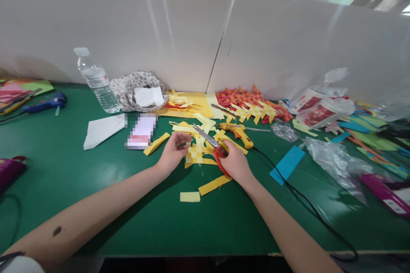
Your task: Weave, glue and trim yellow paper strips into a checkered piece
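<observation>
My right hand [235,163] is closed around the red handles of a pair of scissors [209,141], whose blades point up and left over a woven piece of yellow paper strips [196,154]. My left hand [174,150] pinches the left side of that woven piece with curled fingers. Loose yellow strips [214,184] and a small pale yellow scrap [190,196] lie on the green table [96,187] just in front of the hands.
A yellow glue gun [237,132] with a black cord lies behind the hands. Orange and yellow woven pieces [253,106] are stacked at the back. A water bottle [95,81], a fabric pouch [137,89], blue paper [287,164], plastic bags [333,162] and a blue glue gun [45,104] surround the spot.
</observation>
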`<state>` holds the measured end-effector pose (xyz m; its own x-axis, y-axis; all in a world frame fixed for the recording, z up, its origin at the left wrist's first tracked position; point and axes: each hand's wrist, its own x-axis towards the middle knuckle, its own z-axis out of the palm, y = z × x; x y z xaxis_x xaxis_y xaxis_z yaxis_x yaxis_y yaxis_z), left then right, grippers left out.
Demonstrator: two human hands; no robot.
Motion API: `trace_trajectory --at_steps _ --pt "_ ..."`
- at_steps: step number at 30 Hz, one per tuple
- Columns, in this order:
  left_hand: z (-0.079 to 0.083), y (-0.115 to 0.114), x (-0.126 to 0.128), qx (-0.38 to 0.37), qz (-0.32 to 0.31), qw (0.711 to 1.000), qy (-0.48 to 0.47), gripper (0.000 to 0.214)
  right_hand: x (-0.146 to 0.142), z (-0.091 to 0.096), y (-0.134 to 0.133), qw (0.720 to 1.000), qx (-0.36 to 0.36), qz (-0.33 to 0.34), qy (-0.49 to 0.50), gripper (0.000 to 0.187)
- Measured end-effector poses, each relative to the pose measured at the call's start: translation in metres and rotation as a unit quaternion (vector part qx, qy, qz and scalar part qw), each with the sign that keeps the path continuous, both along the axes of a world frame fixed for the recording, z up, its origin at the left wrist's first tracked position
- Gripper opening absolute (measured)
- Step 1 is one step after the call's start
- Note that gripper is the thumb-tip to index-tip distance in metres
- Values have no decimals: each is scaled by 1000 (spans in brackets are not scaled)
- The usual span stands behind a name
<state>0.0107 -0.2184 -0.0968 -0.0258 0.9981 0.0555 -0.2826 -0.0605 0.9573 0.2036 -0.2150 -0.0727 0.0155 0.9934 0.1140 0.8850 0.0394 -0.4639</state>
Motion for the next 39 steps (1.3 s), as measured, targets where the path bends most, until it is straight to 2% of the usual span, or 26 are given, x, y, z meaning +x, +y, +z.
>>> trace_trajectory --at_steps 6,14,19,23,27,33,39 --pt "4 -2 0 -9 -4 1000 3 33 0 -4 0 999 26 22 31 18" --pt "3 -2 1 -13 -6 1000 -9 34 -5 -4 -3 998 41 42 19 27" --pt "0 -2 -1 -1 -11 1000 -11 34 -7 -3 -5 994 61 57 71 29" --pt "0 -1 -1 3 -19 1000 -6 33 -8 -2 -6 989 45 59 127 34" --pt "1 -1 0 -12 -9 1000 -16 36 -10 -4 -6 994 56 71 69 27" --pt "4 -4 0 -8 -10 1000 0 33 -12 -7 -6 993 63 94 -15 27" --pt "5 -3 1 -17 -5 1000 -13 34 -13 -4 -7 994 64 87 2 26"
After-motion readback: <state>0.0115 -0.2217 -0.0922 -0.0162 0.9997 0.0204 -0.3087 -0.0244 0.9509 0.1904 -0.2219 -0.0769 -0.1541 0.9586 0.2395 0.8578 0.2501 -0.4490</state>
